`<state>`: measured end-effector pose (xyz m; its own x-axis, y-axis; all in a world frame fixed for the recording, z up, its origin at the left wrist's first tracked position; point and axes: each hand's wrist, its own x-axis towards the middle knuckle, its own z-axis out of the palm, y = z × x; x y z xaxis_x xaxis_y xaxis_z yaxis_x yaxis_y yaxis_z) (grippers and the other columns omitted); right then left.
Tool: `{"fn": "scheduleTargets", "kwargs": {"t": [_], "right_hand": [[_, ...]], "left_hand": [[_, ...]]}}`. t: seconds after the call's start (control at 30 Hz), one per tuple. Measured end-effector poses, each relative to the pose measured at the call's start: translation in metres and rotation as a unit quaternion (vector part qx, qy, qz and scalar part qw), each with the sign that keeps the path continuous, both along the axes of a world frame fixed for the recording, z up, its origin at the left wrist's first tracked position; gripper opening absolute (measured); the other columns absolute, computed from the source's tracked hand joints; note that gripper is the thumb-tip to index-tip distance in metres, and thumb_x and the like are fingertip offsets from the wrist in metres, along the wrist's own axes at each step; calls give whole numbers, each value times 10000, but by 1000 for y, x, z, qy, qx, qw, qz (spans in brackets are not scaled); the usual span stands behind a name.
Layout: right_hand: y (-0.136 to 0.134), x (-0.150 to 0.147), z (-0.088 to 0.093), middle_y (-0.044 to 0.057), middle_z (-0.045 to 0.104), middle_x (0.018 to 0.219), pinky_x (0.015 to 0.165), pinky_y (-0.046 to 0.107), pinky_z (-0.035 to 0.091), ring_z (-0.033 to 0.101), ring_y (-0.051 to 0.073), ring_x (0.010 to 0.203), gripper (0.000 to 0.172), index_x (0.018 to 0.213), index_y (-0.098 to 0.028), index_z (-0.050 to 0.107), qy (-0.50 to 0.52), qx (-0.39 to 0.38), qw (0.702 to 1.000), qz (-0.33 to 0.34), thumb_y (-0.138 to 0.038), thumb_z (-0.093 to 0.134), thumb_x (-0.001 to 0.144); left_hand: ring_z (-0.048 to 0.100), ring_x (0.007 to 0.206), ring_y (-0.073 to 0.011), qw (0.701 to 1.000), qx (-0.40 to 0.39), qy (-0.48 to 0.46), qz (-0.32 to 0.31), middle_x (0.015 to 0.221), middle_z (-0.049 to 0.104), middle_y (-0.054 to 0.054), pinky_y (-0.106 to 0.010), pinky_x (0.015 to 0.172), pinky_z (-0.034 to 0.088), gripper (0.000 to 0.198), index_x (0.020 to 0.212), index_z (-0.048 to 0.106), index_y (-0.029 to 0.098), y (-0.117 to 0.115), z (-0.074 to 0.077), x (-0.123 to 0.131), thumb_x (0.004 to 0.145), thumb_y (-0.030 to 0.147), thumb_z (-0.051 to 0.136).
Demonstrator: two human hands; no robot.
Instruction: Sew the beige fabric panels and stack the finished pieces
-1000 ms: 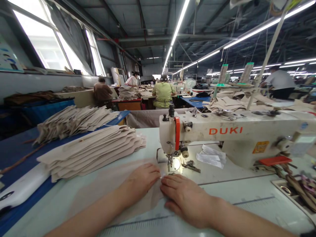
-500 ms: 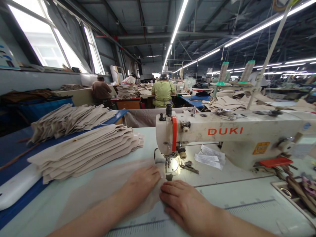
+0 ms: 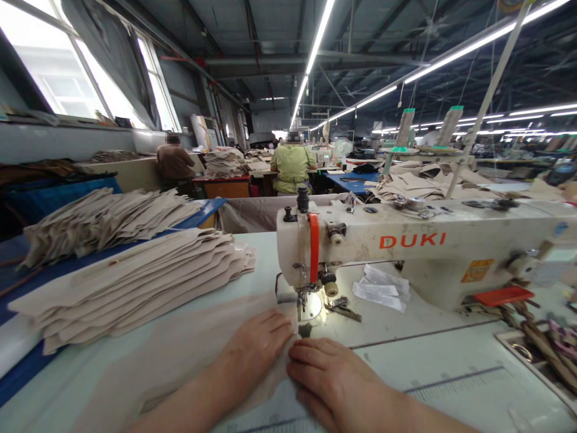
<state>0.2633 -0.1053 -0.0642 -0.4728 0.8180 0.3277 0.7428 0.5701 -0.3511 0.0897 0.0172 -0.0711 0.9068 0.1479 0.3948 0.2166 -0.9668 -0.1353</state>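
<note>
A thin beige fabric piece (image 3: 193,337) lies on the pale sewing table, its far corner reaching the presser foot of the sewing machine (image 3: 342,240). My left hand (image 3: 259,343) rests flat on this fabric just in front of the needle, fingers stretched forward. At the fabric's right edge, my right hand (image 3: 333,373) has its fingers together and bent onto the edge; its thumb is mostly hidden. Both hands' fingertips nearly meet below the bright needle plate (image 3: 312,307). Fabric under my left hand and forearm is hidden.
A layered stack of beige cut pieces (image 3: 135,276) stands left, with another pile (image 3: 103,222) behind it. Thread snips (image 3: 345,310) and white labels (image 3: 381,294) lie under the machine arm. A tray (image 3: 536,367) with cords sits right. Co-workers sit farther back.
My hands and the fabric have shifted slightly toward me relative to the needle. The view has turned a little, so the scene sits further left. Both hands stay on the fabric.
</note>
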Motion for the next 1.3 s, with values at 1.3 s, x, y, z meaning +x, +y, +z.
{"fn": "scheduleTargets", "kwargs": {"t": [1.3], "right_hand": [[2,1,-5,94,601,1301,1104,284,344,496,192,1254,319,1204,-144,618,4,-17,1000,11,-224,462,937]], "left_hand": [[633,862,-205,999,0,2,38,922,665,-42,-349,839,523,247,944,583,153,-4,-9,-1,823,-44,495]]}}
